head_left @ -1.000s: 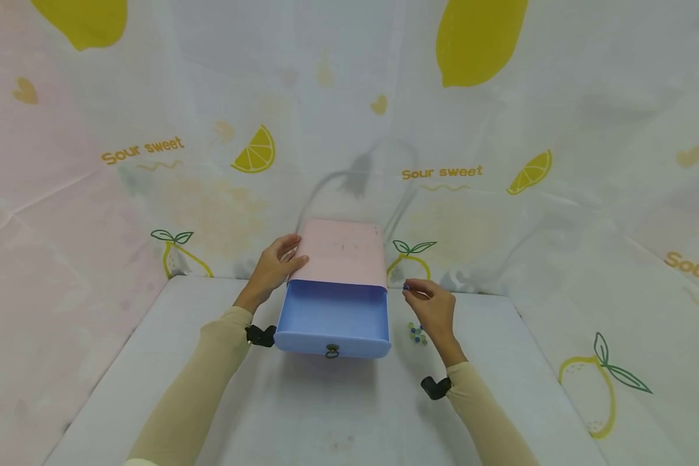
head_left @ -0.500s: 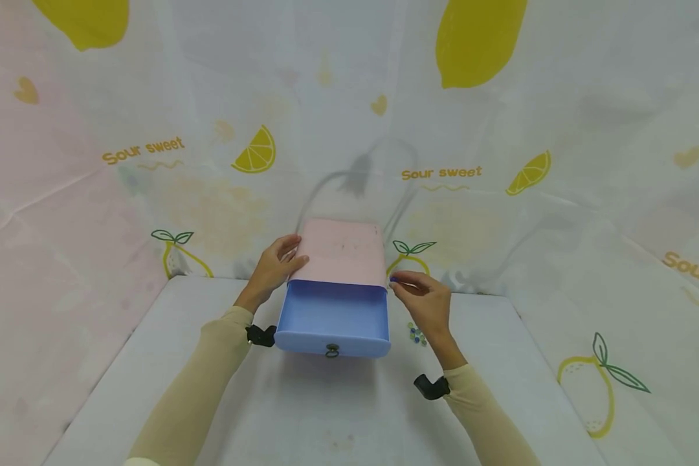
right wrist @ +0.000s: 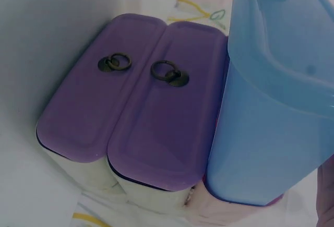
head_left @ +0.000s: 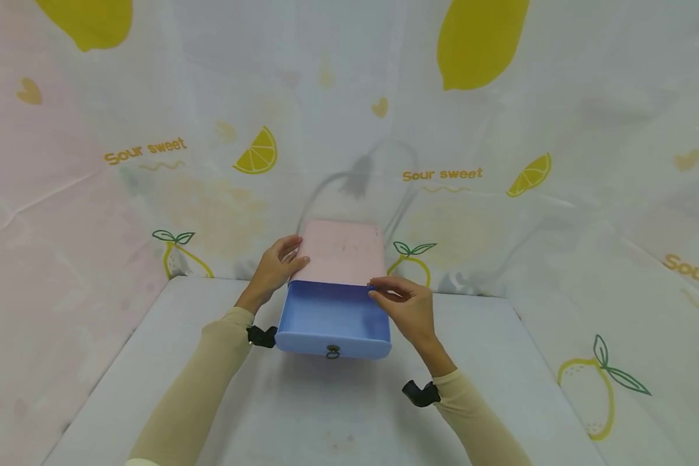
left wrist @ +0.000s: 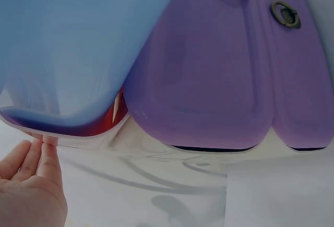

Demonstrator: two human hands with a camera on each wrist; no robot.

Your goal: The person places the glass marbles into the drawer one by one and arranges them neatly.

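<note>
The right hand [head_left: 404,307] has just swung in from beside the pink casing [head_left: 342,251] and now hangs over the near edge of that casing's blue drawer [head_left: 309,343], thumb and fingertips pinching a tiny blue bead [head_left: 371,287]. It could be a marble; it's too small to tell. That puts the bead above the pulled-out drawer, between the two hands. The left hand [head_left: 272,272] hasn't budged, its thumb and fingers spread against the casing's side nearest it, seemingly steadying it.
</note>
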